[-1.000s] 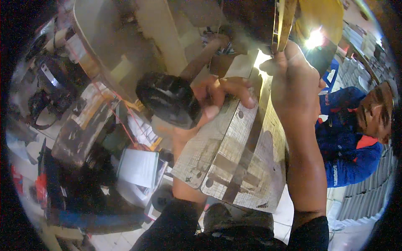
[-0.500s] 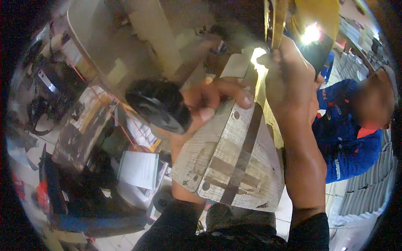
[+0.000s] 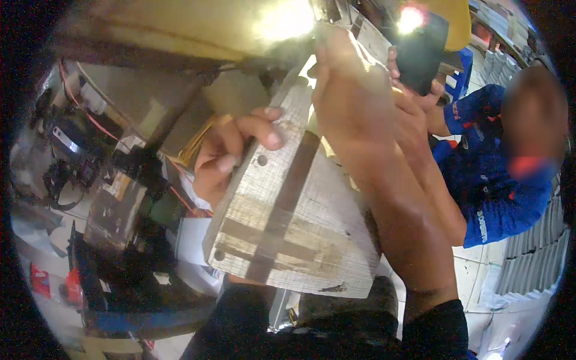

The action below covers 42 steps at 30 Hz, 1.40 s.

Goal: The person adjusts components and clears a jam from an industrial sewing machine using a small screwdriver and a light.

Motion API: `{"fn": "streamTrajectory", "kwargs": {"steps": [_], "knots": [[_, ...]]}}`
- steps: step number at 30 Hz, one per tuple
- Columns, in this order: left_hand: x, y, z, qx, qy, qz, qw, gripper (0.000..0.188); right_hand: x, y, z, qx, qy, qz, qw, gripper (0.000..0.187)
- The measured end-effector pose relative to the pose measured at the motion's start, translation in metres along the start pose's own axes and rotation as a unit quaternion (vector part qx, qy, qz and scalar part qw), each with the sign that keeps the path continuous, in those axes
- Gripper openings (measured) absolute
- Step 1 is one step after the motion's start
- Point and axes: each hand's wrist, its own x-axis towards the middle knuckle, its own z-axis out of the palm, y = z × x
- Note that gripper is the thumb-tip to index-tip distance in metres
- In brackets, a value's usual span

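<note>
A pale, rough-grained wooden board (image 3: 333, 216) with darker crossing bands and small round holes stands tilted in front of me. My left hand (image 3: 237, 144) grips its left edge, thumb and fingertips at the near face. Above the board's upper right side is my right hand (image 3: 345, 78), closed, its back toward me. What its fingers hold is hidden by the hand and by strong glare at the top. The right forearm crosses in front of the board's right edge.
At the right, a co-worker in a blue shirt (image 3: 474, 162) holds up a dark flat device (image 3: 423, 57) with a bright light. Stacked grey corrugated sheets (image 3: 528, 246) lie beyond. Leftward are a worn wooden block (image 3: 114, 210), a reddish cord (image 3: 93, 123) and a yellowish panel (image 3: 168, 30).
The board and both hands have shifted left in view. A round black thing beside my left hand is out of sight, and the long metallic piece above my right hand no longer shows clearly.
</note>
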Motion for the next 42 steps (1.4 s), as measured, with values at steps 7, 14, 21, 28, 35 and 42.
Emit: {"fn": "streamTrajectory", "kwargs": {"steps": [7,14,21,28,35,42], "knots": [[-0.002,0.003,0.003,-0.024,-0.007,-0.012,1.0,0.018,-0.005,-0.004,-0.001,-0.074,0.032,-0.009,0.997,0.008],[-0.003,-0.005,0.02,-0.011,0.06,0.033,0.998,0.019,0.015,0.009,-0.045,0.057,-0.313,0.157,0.935,0.043],[-0.002,-0.003,0.028,0.005,0.092,-0.004,0.996,0.02,-0.004,-0.002,-0.025,-0.086,-0.043,-0.029,0.995,0.016],[-0.004,-0.001,0.032,-0.036,0.073,0.002,0.997,0.02,0.018,-0.027,-0.057,0.096,-0.167,0.209,0.959,0.02],[-0.001,0.001,0.034,-0.043,0.082,-0.007,0.996,0.019,0.034,-0.029,-0.073,-0.003,-0.238,0.15,0.959,0.017],[0.0,0.003,0.025,-0.074,0.043,-0.016,0.996,0.015,0.029,0.008,-0.052,-0.032,-0.118,-0.098,0.988,0.018]]}}
